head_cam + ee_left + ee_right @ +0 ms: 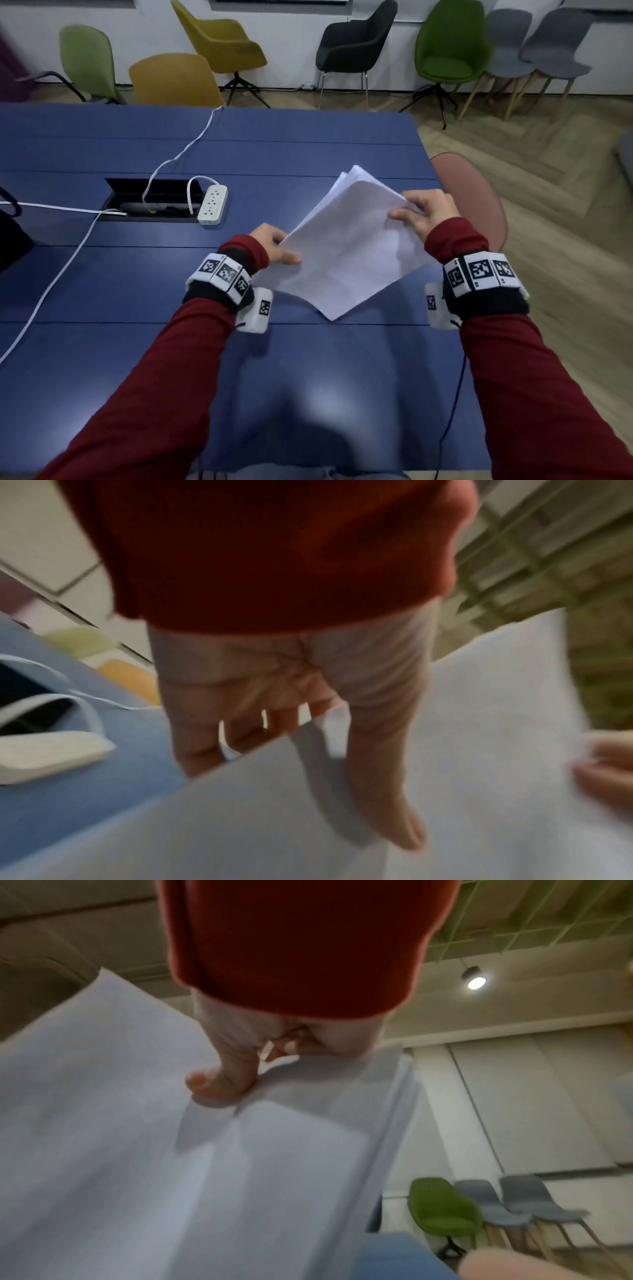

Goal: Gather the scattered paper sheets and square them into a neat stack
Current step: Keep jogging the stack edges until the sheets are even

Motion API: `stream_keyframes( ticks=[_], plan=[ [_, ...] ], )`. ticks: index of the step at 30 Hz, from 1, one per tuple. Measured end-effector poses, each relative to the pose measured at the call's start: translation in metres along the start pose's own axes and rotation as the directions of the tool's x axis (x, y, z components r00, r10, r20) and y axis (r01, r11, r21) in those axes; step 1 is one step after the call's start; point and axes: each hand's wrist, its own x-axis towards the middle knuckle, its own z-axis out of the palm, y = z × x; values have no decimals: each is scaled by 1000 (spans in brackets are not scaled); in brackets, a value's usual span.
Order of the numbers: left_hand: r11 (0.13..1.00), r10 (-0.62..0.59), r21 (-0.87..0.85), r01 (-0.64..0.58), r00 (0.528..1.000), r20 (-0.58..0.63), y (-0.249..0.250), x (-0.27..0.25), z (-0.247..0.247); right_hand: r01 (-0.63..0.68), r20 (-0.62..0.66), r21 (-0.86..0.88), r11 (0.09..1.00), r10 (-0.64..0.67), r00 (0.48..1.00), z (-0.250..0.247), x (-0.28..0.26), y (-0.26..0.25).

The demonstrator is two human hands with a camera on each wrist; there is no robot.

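A bundle of white paper sheets (346,246) hangs tilted above the blue table (137,291), turned like a diamond with one corner pointing down. My left hand (274,248) pinches its left edge, thumb on top and fingers underneath. My right hand (424,214) pinches the right corner the same way. In the left wrist view the thumb lies on the sheets (462,750), with the fingers behind them. In the right wrist view the thumb presses on the top sheet (120,1123), and several sheet edges fan out unevenly at the far side.
A white power strip (213,204) lies left of the papers beside a black cable opening (150,200), with white cables (68,263) running across the table. A pink chair (472,202) stands at the table's right edge. Several chairs line the far wall.
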Motion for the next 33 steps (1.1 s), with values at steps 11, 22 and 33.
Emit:
stream_keyframes(
  ticks=[11,22,33],
  plan=[
    [581,55,-795,-175,983,-176,-35,-5,-1,29,-253,565,825,140,957,11,-16,29],
    [632,185,-613,-473,861,-474,-9,-6,-31,58,-288,682,729,194,938,30,-21,31],
    [901,-87,-431,-45,955,-282,-59,6,42,-348,-27,705,618,514,857,103,-55,77]
  ],
)
